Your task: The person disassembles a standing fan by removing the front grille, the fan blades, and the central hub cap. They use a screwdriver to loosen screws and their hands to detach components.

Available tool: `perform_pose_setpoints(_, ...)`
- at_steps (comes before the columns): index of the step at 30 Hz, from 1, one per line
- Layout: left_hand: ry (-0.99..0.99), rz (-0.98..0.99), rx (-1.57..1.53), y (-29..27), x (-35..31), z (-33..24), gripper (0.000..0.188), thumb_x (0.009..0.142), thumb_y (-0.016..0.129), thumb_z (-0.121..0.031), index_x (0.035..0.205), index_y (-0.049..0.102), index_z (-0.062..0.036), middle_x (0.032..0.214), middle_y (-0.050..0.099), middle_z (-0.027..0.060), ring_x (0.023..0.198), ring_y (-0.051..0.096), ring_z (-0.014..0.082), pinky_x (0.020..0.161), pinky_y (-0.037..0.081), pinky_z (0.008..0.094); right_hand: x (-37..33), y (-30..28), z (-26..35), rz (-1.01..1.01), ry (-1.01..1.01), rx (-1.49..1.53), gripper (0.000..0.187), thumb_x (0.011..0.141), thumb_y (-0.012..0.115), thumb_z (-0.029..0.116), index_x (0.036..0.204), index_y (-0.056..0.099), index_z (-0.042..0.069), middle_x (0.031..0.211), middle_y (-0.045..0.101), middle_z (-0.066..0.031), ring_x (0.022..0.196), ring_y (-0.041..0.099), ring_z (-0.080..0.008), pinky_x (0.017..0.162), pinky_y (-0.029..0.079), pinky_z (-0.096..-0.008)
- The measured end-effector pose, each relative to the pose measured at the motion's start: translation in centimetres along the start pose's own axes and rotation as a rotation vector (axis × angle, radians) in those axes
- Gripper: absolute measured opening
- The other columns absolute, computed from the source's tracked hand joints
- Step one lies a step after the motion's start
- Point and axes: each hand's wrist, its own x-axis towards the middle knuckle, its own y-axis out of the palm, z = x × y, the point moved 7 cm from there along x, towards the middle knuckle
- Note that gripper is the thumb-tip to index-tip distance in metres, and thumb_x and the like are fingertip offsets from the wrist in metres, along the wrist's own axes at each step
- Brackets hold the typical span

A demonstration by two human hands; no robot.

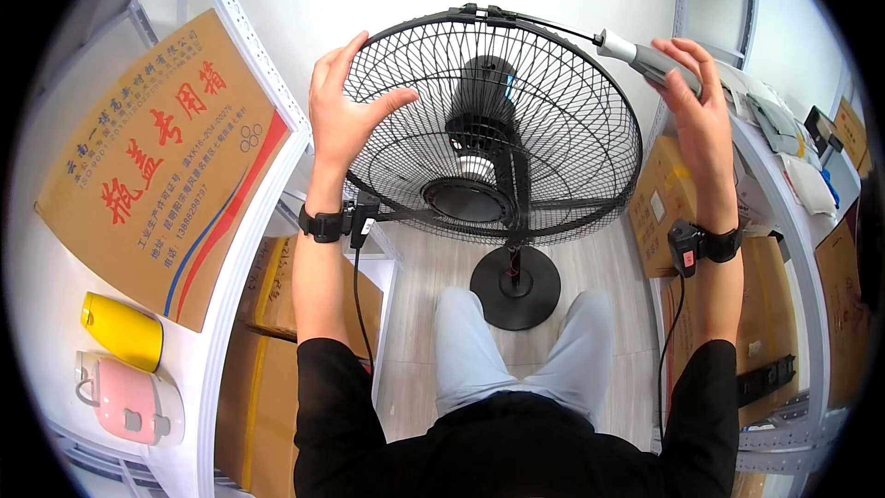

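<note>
A black pedestal fan (516, 157) stands in front of me, its round wire cage facing up toward me. My left hand (348, 111) is on the left rim of the cage, with the thumb in front of the wires and the fingers along the outer edge. A screwdriver (636, 57) with a grey and white handle is gripped by my right hand (691, 97). Its thin shaft points left along the top rim. The tip reaches toward a black clip (479, 14) at the top of the cage; whether it touches a screw there I cannot tell.
The fan's round base (516, 290) is on the floor between my legs and the wall. At left, a shelf (198, 387) bears a large carton (175, 166), a yellow container (124, 327) and a pink appliance (129, 401). More cartons (765, 314) and a shelving unit (802, 249) stand at right.
</note>
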Motion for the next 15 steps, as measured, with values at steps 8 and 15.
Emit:
perform_pose_setpoints(8, 0.026, -0.022, -0.024, 0.1, 0.0, 0.3, 0.093, 0.057, 0.094, -0.05, 0.134, 0.062, -0.0079, 0.123, 0.058, 0.0144, 0.117, 0.058, 0.0289, 0.1, 0.048, 0.0406, -0.1, -0.3, -0.1, -0.01, 0.049, 0.116, 0.036, 0.1, 0.063, 0.024, 0.129, 0.055, 0.005, 0.109, 0.058, -0.0078, 0.086, 0.063, -0.0079, 0.06, 0.045, -0.0181)
perform_pose_setpoints(15, 0.035, -0.026, -0.004, 0.1, 0.0, 0.0, 0.093, 0.057, 0.093, -0.051, 0.133, 0.062, -0.0081, 0.123, 0.059, 0.0145, 0.116, 0.059, 0.0291, 0.099, 0.048, 0.0404, 0.3, -1.6, -1.1, 0.031, 0.157, -0.097, 0.036, 0.101, 0.062, 0.029, 0.13, 0.057, 0.008, 0.096, 0.06, -0.0042, 0.08, 0.061, -0.0102, 0.07, 0.049, -0.0227)
